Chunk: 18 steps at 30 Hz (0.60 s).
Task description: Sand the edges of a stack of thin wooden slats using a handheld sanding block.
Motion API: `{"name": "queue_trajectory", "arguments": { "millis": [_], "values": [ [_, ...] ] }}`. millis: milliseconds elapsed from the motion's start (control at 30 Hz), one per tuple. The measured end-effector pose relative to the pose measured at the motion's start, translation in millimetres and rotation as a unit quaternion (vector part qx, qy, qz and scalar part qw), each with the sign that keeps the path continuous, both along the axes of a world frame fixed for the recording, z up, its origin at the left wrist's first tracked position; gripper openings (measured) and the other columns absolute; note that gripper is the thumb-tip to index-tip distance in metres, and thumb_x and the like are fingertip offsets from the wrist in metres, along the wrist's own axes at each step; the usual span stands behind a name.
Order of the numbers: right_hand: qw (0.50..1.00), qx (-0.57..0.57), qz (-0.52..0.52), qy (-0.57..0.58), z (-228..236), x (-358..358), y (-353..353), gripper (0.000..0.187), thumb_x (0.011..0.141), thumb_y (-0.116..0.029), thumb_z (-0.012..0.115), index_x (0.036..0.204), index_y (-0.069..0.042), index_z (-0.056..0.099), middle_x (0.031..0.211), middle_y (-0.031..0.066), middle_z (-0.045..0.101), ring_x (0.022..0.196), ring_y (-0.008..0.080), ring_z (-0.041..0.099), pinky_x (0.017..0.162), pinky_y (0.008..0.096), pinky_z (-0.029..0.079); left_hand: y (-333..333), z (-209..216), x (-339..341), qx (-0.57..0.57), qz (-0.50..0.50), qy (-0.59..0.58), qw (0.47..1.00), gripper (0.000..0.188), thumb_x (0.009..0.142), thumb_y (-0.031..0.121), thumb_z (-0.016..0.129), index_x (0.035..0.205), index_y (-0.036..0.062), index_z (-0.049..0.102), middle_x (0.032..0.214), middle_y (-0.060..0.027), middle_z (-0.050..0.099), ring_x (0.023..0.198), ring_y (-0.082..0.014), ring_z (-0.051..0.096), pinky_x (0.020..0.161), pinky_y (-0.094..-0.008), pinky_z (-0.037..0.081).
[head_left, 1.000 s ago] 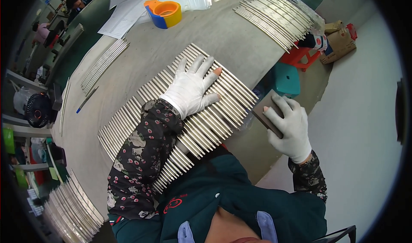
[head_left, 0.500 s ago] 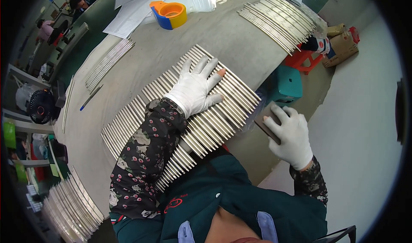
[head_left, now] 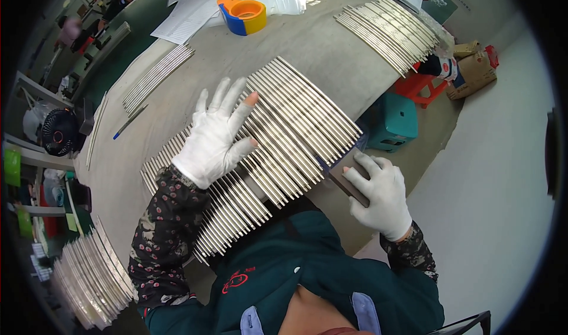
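A wide row of shiny metal rods lies side by side on the grey table, their near ends at its front edge. My left hand, in a white glove with two bare fingertips, is over the left half of the row with its fingers spread. Whether its palm presses on the rods I cannot tell. My right hand, gloved too, grips a flat dark bar beside the near right ends of the rods. The bar's far tip is close to the rod ends; contact is unclear.
Behind the row stands an orange, blue and yellow tape dispenser near paper sheets. More rods lie far right, a smaller group and a pen at left. A teal stool stands right of the table.
My left hand has moved left across the rods, fingers still spread. My right hand has brought the dark bar leftward, closer to the rod ends. The view has shifted slightly.
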State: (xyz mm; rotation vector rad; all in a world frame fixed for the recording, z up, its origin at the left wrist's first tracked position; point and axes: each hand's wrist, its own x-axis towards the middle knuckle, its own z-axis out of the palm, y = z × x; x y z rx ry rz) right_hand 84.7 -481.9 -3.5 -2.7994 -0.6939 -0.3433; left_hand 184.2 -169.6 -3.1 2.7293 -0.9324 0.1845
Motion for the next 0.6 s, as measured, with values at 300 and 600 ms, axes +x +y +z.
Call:
{"name": "queue_trajectory", "arguments": {
  "millis": [300, 600],
  "values": [
    [0.998, 0.016, -0.055, -0.029, 8, 4, -14, 0.051, 0.055, -0.012, 0.07, 0.106, -0.013, 0.065, 0.122, 0.0131, 0.057, 0.1, 0.0323, 0.056, 0.075, 0.0414, 0.046, 5, -6, -21, 0.075, -0.074, 0.024, 0.994, 0.069, 0.09, 0.06, 0.041, 0.141, 0.0126, 0.037, 0.149, -0.0187, 0.03, 0.138, -0.0395, 0.026, 0.11, -0.0614, 0.017],
    [0.994, 0.025, -0.083, -0.06, 4, 11, -21, 0.052, 0.056, -0.012, 0.069, 0.107, -0.013, 0.064, 0.122, 0.0141, 0.057, 0.101, 0.0336, 0.056, 0.078, 0.0417, 0.045, -70, -30, 31, 0.048, -0.149, 0.023, 0.987, 0.067, 0.091, 0.049, 0.047, 0.14, 0.0053, 0.035, 0.15, -0.0161, 0.029, 0.139, -0.0361, 0.028, 0.112, -0.0604, 0.014]
  ]
}}
